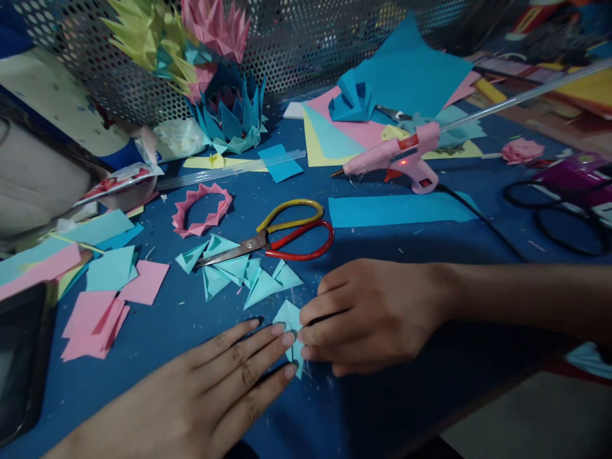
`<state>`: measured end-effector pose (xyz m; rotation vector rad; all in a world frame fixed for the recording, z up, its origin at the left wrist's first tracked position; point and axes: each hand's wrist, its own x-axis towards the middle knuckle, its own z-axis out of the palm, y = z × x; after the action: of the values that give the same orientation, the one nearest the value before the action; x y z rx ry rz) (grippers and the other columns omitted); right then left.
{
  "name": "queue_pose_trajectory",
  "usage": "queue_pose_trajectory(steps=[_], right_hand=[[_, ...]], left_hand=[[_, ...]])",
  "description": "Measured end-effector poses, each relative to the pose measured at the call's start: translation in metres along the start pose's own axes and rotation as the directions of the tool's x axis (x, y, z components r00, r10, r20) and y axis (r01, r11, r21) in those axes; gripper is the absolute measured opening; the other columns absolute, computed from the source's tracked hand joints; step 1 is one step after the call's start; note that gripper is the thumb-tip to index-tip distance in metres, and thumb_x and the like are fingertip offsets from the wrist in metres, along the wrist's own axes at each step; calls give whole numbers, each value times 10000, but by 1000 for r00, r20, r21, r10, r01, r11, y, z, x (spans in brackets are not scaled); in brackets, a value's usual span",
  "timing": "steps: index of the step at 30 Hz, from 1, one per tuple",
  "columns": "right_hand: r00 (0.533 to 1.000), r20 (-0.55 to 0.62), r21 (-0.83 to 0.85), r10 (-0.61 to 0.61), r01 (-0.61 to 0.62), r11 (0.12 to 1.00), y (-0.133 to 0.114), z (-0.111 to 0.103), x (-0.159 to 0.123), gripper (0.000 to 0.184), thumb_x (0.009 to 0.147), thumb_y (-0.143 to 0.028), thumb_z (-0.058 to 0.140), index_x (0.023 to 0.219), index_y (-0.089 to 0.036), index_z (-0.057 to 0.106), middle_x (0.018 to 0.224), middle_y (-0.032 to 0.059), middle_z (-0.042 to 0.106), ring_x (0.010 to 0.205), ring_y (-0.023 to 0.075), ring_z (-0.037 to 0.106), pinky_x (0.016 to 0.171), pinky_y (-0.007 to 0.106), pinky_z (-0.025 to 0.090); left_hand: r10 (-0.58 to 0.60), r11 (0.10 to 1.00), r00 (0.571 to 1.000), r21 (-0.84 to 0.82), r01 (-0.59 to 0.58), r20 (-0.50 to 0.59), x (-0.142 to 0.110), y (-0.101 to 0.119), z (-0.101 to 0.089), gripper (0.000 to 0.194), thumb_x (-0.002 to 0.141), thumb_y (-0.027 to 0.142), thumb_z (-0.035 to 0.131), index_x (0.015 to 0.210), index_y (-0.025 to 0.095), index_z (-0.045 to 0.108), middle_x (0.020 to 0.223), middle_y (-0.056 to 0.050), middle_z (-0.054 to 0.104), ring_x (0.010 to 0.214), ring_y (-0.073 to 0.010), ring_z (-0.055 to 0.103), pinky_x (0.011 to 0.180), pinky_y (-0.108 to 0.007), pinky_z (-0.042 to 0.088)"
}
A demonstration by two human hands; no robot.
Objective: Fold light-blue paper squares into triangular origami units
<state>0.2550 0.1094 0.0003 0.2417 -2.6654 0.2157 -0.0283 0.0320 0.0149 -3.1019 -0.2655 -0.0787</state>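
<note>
A small light-blue piece of folded paper (288,313) lies on the blue table between my two hands. My left hand (215,382) stretches flat, its fingertips resting on the paper's left side. From the right, my right hand (368,315) has its fingers curled together at the paper's right edge, covering part of it. Just beyond are several light-blue folded triangles (265,287). Scissors (258,241) with one yellow and one red handle lie with their blades over some of them. Behind these sits a pink pointed paper ring (203,210).
A pink glue gun (396,156) with a cord stands right of a clear stick. Blue paper strip (401,209) lies before it. Pink paper squares (95,325) and a phone (23,363) are at left. Folded-paper flowers (229,108) stand against a perforated metal panel (296,51).
</note>
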Motion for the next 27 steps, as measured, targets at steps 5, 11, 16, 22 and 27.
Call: queue_pose_trajectory(steps=[5, 11, 16, 22, 27], right_hand=[[1000, -11, -7, -7, 7, 1000, 0, 1, 0, 233, 980, -303, 577, 1066, -137, 716, 921, 17, 726, 948, 139, 668, 620, 304, 467], [1000, -2, 6, 2, -2, 1000, -1, 1, 0, 235, 983, -304, 574, 1065, -138, 718, 917, 16, 728, 952, 143, 671, 603, 310, 458], [1000, -11, 6, -5, 5, 1000, -1, 1, -1, 235, 981, -303, 577, 1063, -131, 715, 908, 20, 726, 945, 144, 670, 612, 312, 463], [1000, -7, -17, -5, 5, 1000, 0, 1, 0, 228, 986, -306, 567, 1054, -148, 716, 896, 10, 715, 940, 135, 663, 604, 306, 448], [1000, -2, -25, -13, 12, 1000, 0, 0, -1, 227, 983, -319, 572, 1036, -152, 718, 878, 16, 706, 921, 133, 661, 606, 296, 453]], left_hand=[[2, 999, 1000, -42, -2, -1, -4, -3, 0, 486, 1094, 310, 266, 1470, 61, 446, 1541, -157, 425, 1449, -289, 377, 1241, -462, 174], [16, 1000, 999, -19, -15, 35, -4, -2, 0, 543, 1088, 391, 280, 1507, 65, 397, 1562, -175, 384, 1467, -309, 336, 1245, -519, 56], [21, 1000, 997, -2, -21, 68, -5, -4, 1, 582, 1080, 434, 303, 1537, 77, 339, 1585, -172, 342, 1490, -317, 281, 1244, -528, 27], [1, 1000, 997, 22, -3, 72, -4, -3, -1, 679, 1042, 569, 293, 1541, 112, 346, 1595, -147, 335, 1501, -307, 251, 1242, -526, -12], [-15, 1000, 997, 18, 14, 74, -2, -3, -1, 737, 1006, 632, 311, 1535, 121, 364, 1597, -139, 334, 1498, -309, 253, 1243, -514, -28]])
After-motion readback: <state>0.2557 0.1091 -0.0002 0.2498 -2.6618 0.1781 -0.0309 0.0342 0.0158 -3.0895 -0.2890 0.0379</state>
